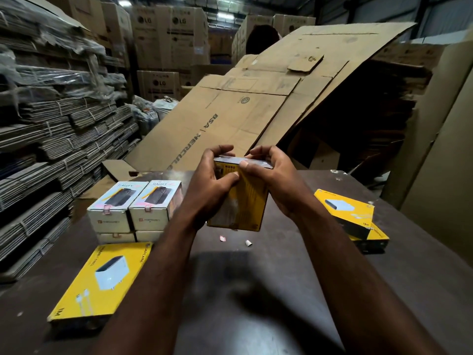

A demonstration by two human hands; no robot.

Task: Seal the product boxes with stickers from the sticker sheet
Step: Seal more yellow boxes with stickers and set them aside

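Observation:
I hold a yellow product box (247, 201) upright above the dark table (256, 290), its top end facing up. My left hand (212, 185) grips its left side, thumb on the front face and fingers curled over the top edge. My right hand (271, 175) grips the right side, thumb pressed on the front near the top flap and fingers curled over the top. Whether a sticker sits under the thumbs is hidden. No sticker sheet is visible.
White product boxes (134, 208) are stacked at left, a flat yellow box (102, 275) lies in front of them, and two yellow boxes (350, 219) are stacked at right. Small paper scraps (235, 240) lie below my hands. Flattened cardboard (256, 98) leans behind the table.

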